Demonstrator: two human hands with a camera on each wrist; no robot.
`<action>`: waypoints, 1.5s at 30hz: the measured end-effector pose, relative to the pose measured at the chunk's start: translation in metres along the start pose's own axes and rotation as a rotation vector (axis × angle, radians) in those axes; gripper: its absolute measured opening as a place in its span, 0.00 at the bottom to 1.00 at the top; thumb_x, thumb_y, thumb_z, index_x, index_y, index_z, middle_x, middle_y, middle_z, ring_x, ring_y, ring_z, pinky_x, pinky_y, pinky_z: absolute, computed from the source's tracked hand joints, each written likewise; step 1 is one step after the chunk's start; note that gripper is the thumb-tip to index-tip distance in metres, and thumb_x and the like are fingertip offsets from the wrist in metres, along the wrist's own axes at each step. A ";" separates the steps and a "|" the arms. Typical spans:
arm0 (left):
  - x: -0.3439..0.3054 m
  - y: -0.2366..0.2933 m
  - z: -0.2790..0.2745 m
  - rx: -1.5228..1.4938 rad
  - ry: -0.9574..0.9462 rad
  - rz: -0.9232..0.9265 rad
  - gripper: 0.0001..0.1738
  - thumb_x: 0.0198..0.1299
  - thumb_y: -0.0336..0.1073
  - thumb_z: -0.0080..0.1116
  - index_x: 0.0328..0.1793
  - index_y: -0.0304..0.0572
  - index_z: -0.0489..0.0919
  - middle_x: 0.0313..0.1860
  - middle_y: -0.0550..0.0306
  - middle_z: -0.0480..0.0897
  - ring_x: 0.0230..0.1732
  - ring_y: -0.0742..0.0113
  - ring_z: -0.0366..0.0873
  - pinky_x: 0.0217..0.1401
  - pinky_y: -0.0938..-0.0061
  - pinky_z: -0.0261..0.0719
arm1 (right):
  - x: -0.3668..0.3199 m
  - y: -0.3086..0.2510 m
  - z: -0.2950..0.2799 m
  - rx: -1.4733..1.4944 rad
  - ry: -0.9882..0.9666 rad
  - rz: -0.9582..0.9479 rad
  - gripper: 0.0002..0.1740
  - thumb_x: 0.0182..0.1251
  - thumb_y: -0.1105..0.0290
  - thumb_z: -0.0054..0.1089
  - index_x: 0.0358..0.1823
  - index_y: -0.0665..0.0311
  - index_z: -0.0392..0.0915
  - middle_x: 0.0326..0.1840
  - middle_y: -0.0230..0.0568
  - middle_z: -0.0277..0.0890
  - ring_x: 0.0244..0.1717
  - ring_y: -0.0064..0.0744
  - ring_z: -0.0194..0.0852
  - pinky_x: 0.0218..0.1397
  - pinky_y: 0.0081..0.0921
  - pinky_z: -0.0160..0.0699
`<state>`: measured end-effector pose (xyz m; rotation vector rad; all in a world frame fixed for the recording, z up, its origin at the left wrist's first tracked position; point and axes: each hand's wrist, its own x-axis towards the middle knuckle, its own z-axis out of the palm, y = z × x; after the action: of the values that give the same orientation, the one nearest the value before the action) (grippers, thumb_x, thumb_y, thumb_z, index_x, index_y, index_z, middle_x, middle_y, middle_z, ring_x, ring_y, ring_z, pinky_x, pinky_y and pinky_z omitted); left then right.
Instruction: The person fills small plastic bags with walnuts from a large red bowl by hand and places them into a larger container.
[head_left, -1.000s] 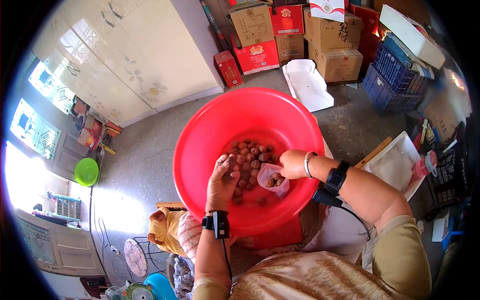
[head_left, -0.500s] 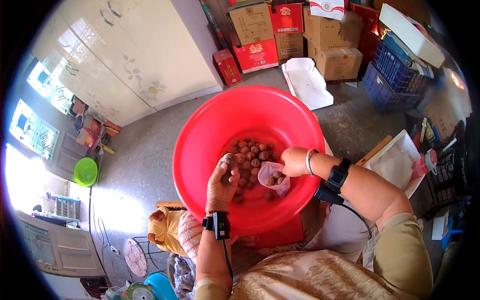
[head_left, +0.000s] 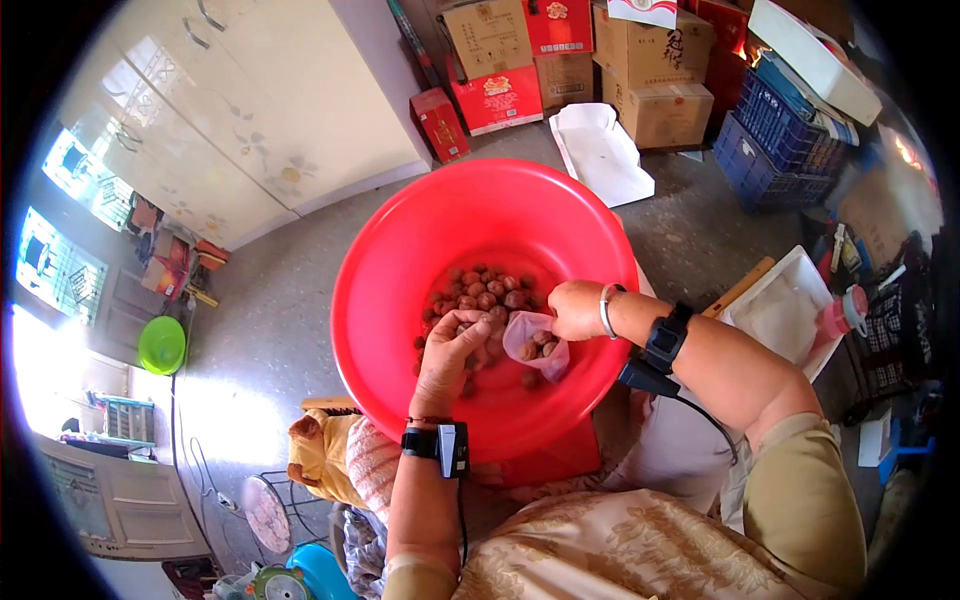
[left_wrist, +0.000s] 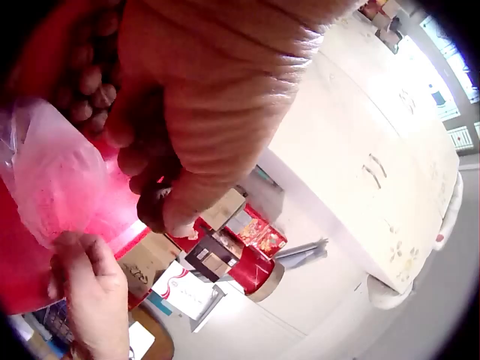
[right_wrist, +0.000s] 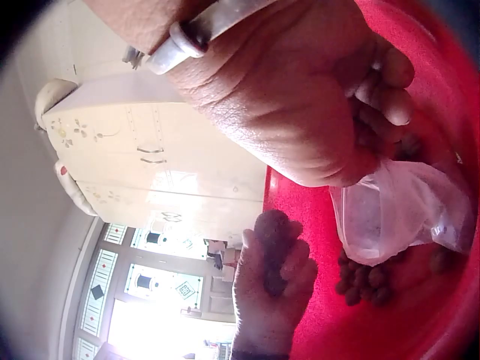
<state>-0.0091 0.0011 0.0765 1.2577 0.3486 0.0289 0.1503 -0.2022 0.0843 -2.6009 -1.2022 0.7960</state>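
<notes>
A large red plastic basin (head_left: 385, 250) holds a heap of walnuts (head_left: 486, 290) at its bottom. My right hand (head_left: 580, 312) pinches the rim of a thin, pinkish see-through plastic bag (right_wrist: 375, 217), keeping its mouth apart. Several walnuts (head_left: 541, 345) lie inside the bag, which hangs low in the basin. To the left of it, my left hand (head_left: 446, 362) curls its fingers around walnuts. In the right wrist view, dark round walnuts (right_wrist: 274, 234) show between the thumb and fingers of that hand, and its fingertips are close to the bag's mouth.
A white foam tray (head_left: 602, 155) and stacked cartons (head_left: 655, 75) stand beyond the basin. On the right are blue crates (head_left: 775, 150) and a white box (head_left: 790, 300) with a pink bottle (head_left: 840, 312). A cream cabinet (head_left: 250, 110) and a green bowl (head_left: 162, 345) are on the left.
My left hand has turned and moved right, its fingertips now close to the bag. The right hand still pinches the bag's rim. The head view has shifted slightly.
</notes>
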 end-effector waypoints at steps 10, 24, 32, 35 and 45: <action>-0.003 0.001 0.010 -0.189 -0.076 -0.034 0.14 0.69 0.34 0.58 0.57 0.36 0.78 0.50 0.50 0.86 0.34 0.74 0.77 0.38 0.78 0.74 | -0.001 0.000 -0.001 -0.014 -0.034 0.018 0.19 0.64 0.59 0.62 0.36 0.71 0.87 0.38 0.63 0.84 0.42 0.60 0.86 0.48 0.48 0.82; 0.000 -0.002 -0.004 -0.310 -0.174 0.080 0.28 0.69 0.47 0.65 0.69 0.43 0.74 0.45 0.58 0.82 0.32 0.74 0.73 0.31 0.78 0.70 | -0.003 0.000 -0.001 -0.014 0.007 -0.008 0.20 0.64 0.57 0.61 0.37 0.72 0.86 0.39 0.65 0.84 0.45 0.62 0.85 0.51 0.48 0.82; -0.002 -0.003 -0.003 -0.316 -0.154 0.091 0.27 0.61 0.37 0.72 0.65 0.49 0.75 0.44 0.59 0.82 0.30 0.74 0.74 0.30 0.79 0.71 | -0.006 -0.003 -0.006 -0.014 -0.007 0.003 0.18 0.61 0.61 0.60 0.38 0.71 0.86 0.39 0.64 0.84 0.44 0.60 0.85 0.51 0.47 0.82; -0.003 -0.002 -0.002 -0.320 -0.139 0.080 0.27 0.60 0.35 0.72 0.66 0.48 0.76 0.43 0.59 0.81 0.29 0.74 0.73 0.29 0.79 0.71 | -0.007 -0.005 -0.008 -0.011 -0.015 0.013 0.18 0.61 0.61 0.60 0.38 0.71 0.86 0.39 0.64 0.84 0.44 0.60 0.85 0.50 0.47 0.82; -0.006 0.003 0.004 -0.239 -0.140 -0.003 0.26 0.62 0.27 0.68 0.68 0.43 0.78 0.42 0.66 0.81 0.31 0.77 0.73 0.30 0.81 0.70 | -0.002 -0.001 -0.002 0.004 -0.002 0.004 0.17 0.62 0.61 0.61 0.37 0.71 0.86 0.37 0.63 0.84 0.42 0.60 0.85 0.48 0.48 0.83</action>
<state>-0.0132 -0.0030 0.0821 1.0165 0.2188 -0.0196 0.1496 -0.2034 0.0870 -2.6004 -1.1954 0.8017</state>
